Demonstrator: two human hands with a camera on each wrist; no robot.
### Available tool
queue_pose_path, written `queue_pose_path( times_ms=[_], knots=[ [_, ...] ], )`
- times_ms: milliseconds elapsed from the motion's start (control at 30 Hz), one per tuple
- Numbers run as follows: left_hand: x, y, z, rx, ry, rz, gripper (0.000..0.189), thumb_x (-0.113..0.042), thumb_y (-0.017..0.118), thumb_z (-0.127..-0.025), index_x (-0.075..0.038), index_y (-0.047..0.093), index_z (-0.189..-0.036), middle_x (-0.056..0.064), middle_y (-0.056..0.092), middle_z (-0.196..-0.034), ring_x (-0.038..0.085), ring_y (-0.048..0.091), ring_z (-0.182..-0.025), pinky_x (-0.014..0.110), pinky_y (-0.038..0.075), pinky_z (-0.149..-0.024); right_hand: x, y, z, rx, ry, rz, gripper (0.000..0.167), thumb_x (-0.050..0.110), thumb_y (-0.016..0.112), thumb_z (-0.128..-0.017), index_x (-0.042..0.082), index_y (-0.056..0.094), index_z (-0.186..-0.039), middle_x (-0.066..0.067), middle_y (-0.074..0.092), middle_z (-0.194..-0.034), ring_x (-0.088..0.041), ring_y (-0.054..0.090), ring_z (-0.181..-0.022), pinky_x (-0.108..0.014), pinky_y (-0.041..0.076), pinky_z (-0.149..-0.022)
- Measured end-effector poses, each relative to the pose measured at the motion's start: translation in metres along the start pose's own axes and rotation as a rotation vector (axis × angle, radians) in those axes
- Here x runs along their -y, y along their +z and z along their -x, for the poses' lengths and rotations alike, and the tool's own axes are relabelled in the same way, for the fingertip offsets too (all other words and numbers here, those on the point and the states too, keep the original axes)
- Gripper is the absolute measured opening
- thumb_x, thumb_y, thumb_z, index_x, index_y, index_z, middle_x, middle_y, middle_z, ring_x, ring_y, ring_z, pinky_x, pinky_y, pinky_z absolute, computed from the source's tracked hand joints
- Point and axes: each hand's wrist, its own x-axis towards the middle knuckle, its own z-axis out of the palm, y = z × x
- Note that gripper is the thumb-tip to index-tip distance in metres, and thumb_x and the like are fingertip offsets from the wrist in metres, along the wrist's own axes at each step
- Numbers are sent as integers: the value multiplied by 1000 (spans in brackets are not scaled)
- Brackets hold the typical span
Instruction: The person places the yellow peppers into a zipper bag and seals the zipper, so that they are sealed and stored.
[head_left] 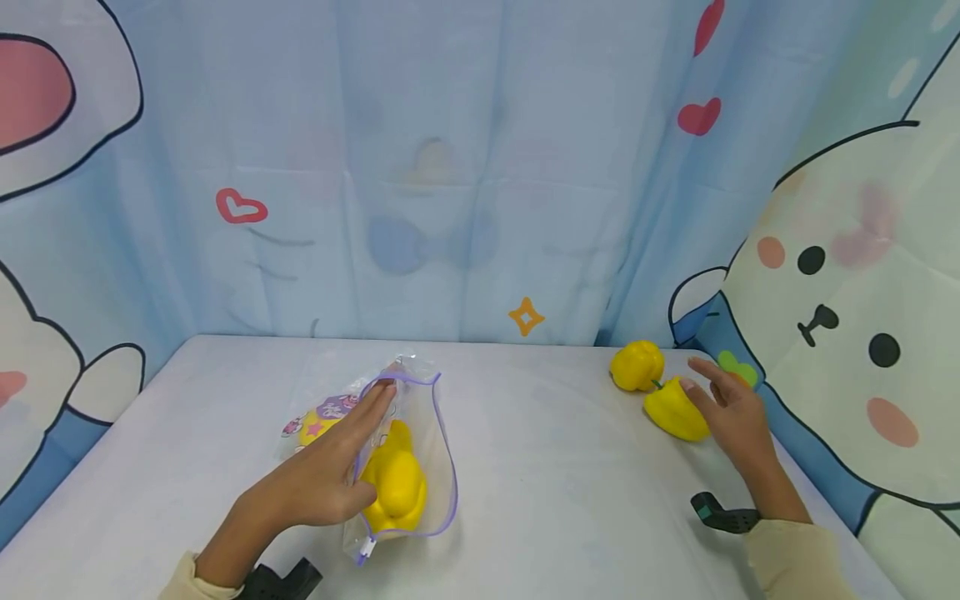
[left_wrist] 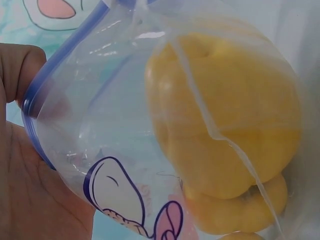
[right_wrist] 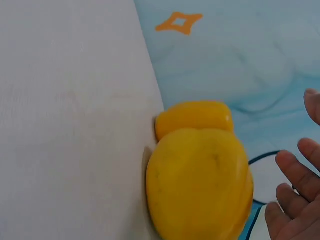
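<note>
My left hand [head_left: 311, 479] holds the purple-edged mouth of a clear zip bag [head_left: 442, 467] spread wide, fingers at its far rim and thumb at the near side. Inside sit yellow bell peppers [head_left: 397, 483], one stacked over another in the left wrist view, where the plastic partly blurs them. Over at the right, my right hand [head_left: 731, 412] hovers beside a yellow bell pepper [head_left: 677, 410] with its thumb and fingers spread. A second yellow bell pepper [head_left: 637, 365] lies just behind that one. In the right wrist view the fingers [right_wrist: 300, 177] stand apart from both peppers.
A white-covered table [head_left: 540, 467] lies beneath everything. Blue curtain [head_left: 450, 167] with cartoon prints rises along its back edge and right side. Cartoon printing [head_left: 318, 425] covers part of the bag's left side.
</note>
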Motion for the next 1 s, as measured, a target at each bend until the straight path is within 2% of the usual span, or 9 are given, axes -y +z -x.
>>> queue_pose_path(
  times_ms=[67, 167, 333, 500, 667, 800, 1000],
  knots=[
    [0, 1, 0, -1, 1, 2, 101, -9, 61, -70, -6, 7, -156, 2, -1, -162, 19, 4, -147, 45, 16, -114, -6, -1, 1, 6, -4, 5, 64, 42, 54, -97, 4, 41, -147, -24, 36, -149, -45, 27, -139, -57, 28, -107],
    [1, 1, 1, -6, 3, 2, 101, -9, 60, -70, -6, 7, -156, 2, 0, -162, 20, 5, -147, 46, 16, -114, -14, -1, 1, 13, 9, 10, 69, 42, 56, -96, 3, 35, -149, -29, 25, -152, -49, 19, -140, -67, 25, -104],
    [1, 1, 1, -5, 7, 1, 101, -10, 60, -70, -6, 7, -156, 3, -1, -162, 20, 4, -147, 47, 16, -114, -28, 2, 4, 12, 113, -3, 76, 48, 53, -95, 6, 26, -153, -26, 19, -156, -47, 15, -142, -65, 23, -106],
    [1, 0, 1, 1, 17, 10, 101, -9, 61, -70, -5, 6, -156, 3, -2, -162, 20, 3, -147, 47, 15, -114, -40, 2, 7, 28, 153, -25, 80, 50, 51, -96, 8, 19, -156, -25, 22, -156, -46, 17, -141, -63, 21, -107],
    [0, 0, 1, 2, 13, 8, 101, -9, 61, -71, -5, 7, -156, 3, -1, -162, 20, 3, -147, 47, 15, -114, -47, 3, 6, 148, 196, -40, 89, 54, 52, -94, 10, 7, -157, -28, 15, -156, -51, 15, -140, -66, 22, -105],
    [0, 0, 1, -3, 14, 7, 101, -9, 61, -71, -4, 8, -156, 3, -1, -162, 19, 3, -147, 46, 15, -114, -50, 4, 4, 244, 224, -2, 96, 54, 55, -92, 7, 1, -156, -33, 10, -155, -57, 16, -136, -70, 24, -102],
    [1, 0, 1, -4, 15, 8, 101, -9, 61, -70, -5, 8, -156, 2, -1, -162, 19, 4, -147, 45, 15, -114, -50, 7, 4, 252, 231, 37, 97, 56, 56, -90, 4, 8, -156, -35, 17, -152, -55, 26, -130, -69, 29, -100]
  ],
)
